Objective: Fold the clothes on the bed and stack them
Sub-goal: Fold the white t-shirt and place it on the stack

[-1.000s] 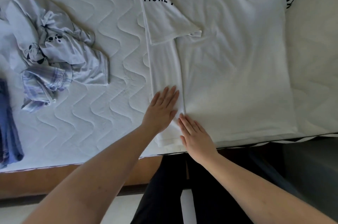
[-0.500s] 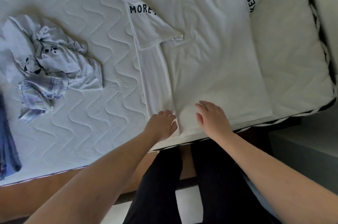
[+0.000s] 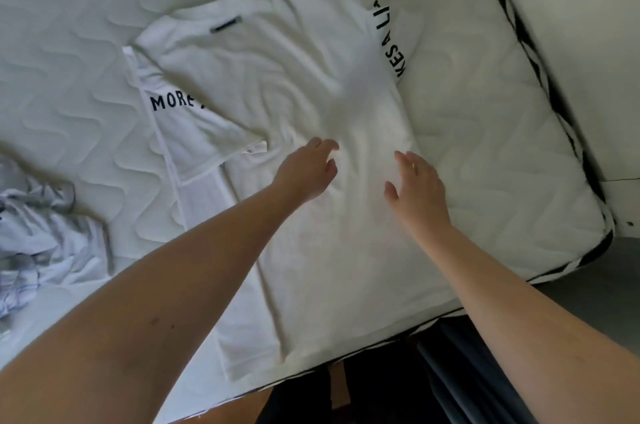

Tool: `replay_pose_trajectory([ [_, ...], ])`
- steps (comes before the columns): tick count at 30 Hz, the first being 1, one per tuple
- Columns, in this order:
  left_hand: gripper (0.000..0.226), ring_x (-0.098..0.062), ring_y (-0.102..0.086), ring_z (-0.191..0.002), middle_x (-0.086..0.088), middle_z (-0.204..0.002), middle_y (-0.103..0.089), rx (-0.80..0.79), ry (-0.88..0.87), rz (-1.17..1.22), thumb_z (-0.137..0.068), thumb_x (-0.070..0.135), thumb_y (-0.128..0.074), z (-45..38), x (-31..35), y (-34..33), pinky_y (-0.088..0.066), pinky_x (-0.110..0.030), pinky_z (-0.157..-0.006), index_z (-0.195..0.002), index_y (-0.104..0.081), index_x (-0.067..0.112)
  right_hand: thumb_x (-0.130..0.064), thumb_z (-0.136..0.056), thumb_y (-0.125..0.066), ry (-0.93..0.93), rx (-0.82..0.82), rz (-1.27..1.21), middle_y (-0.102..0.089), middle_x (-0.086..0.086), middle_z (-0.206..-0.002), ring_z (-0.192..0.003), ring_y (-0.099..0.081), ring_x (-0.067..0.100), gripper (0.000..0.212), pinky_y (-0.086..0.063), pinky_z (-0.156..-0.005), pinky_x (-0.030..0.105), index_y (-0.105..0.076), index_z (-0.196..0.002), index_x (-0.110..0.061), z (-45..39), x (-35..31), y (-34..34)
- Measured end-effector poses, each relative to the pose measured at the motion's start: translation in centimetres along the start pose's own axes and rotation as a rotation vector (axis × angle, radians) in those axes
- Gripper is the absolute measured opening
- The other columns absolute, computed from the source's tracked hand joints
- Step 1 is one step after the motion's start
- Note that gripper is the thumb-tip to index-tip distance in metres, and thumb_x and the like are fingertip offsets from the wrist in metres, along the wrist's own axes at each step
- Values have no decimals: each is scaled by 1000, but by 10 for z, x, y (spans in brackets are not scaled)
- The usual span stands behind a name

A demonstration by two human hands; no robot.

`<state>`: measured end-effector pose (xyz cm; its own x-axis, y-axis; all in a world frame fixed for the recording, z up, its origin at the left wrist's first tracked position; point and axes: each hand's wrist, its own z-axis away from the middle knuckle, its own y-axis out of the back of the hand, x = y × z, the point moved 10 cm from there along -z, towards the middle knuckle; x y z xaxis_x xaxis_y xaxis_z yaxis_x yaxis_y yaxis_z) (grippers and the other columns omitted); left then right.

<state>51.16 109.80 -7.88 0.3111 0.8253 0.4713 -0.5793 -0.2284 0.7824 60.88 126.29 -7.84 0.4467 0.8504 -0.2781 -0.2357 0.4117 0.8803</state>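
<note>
Both hands have left the hem and moved up over the middle of the white T-shirt (image 3: 311,105), which lies flat on the mattress (image 3: 485,132). The left hand (image 3: 306,170) and right hand (image 3: 417,183) hover with fingers loose, holding nothing — likely reaching for the unfolded right side. Earlier they pressed the left fold flat — that fold holds.

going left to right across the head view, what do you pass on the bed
crumpled pale clothes → folded-in sleeve reading MORE → left hand → right hand → bare mattress → black-and-white mattress edge
</note>
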Motion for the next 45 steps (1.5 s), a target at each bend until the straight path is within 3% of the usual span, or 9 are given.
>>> replay_pose_trajectory([
  [6, 48, -29, -60, -101, -5, -149, -32, 131, -67, 29, -99, 21, -45, -101, 54, 52, -47, -35, -81, -146, -36, 16, -28, -93, -58, -139, -34, -242, -35, 10, -148, -135, -32, 30, 68, -33, -106, 42, -26, -151, -14, -40, 29, 11],
  [12, 59, -31, -54, -121, -3, -163, -9, 133, -118, -50, -101, 21, -46, -190, 100, 89, -45, -39, -91, -154, -20, 14, -25, -88, -64, -227, -121, -535, -61, 5, -114, -109, -56, 25, 37, -46, -91, 35, -56, -123, -14, -73, 45, 12],
  [15, 60, -33, -46, -130, -13, -156, -26, 61, -14, -150, -101, 32, -48, -231, 103, 93, -40, -41, -100, -151, -24, 10, -28, -91, -61, -245, -148, -638, -67, -2, -101, -95, -61, 19, 26, -42, -76, 25, -61, -114, -15, -86, 46, 10],
  [19, 38, -32, -56, -116, -12, -126, -56, -63, 160, -356, -92, 26, -58, -252, 82, 96, -43, -35, -84, -126, -54, 8, -29, -94, -56, -279, -92, -745, -59, -18, -84, -86, -59, 13, 20, -36, -59, 4, -61, -112, -21, -107, 56, 17],
  [23, 18, -34, -58, -106, -14, -115, -60, -105, 40, -322, -89, 8, -53, -239, 87, 90, -47, -36, -82, -105, -62, 5, -29, -95, -56, -299, -61, -869, -66, -3, -108, -92, -59, 9, 29, -40, -75, 19, -59, -123, -20, -138, 56, 31],
  [33, 41, -20, -60, -91, -4, -129, -53, -62, -248, 75, -91, -8, -45, -208, 86, 80, -42, -23, -81, -117, -71, 13, -50, -90, -60, -447, -187, -1553, -59, 5, -126, -115, -59, 23, 54, -50, -96, 37, -51, -129, -14, -233, 8, 54],
  [38, 54, -18, -58, -105, 0, -129, -52, 4, -273, 37, -89, -1, -42, -216, 82, 94, -47, -33, -85, -133, -58, 27, -7, -88, -68, -407, -45, -1422, -70, 11, -96, -77, -68, 20, 28, -56, -66, 26, -64, -115, -5, -244, 15, 74],
  [42, 36, -25, -60, -106, -2, -127, -55, 286, -177, -37, -95, 15, -45, -240, 65, 133, -48, -38, -84, -127, -59, 23, -10, -89, -67, -420, 105, -1521, -72, 1, -92, -79, -69, 13, 15, -54, -70, 24, -68, -101, -19, -238, 54, 90],
  [45, 35, -29, -46, -125, -2, -135, -53, 179, -42, -271, -99, 38, -48, -273, 44, 131, -33, -42, -100, -132, -54, 28, -9, -92, -63, -482, 169, -1649, -69, 0, -90, -72, -65, 8, 15, -51, -63, 19, -65, -106, -12, -230, 82, 91],
])
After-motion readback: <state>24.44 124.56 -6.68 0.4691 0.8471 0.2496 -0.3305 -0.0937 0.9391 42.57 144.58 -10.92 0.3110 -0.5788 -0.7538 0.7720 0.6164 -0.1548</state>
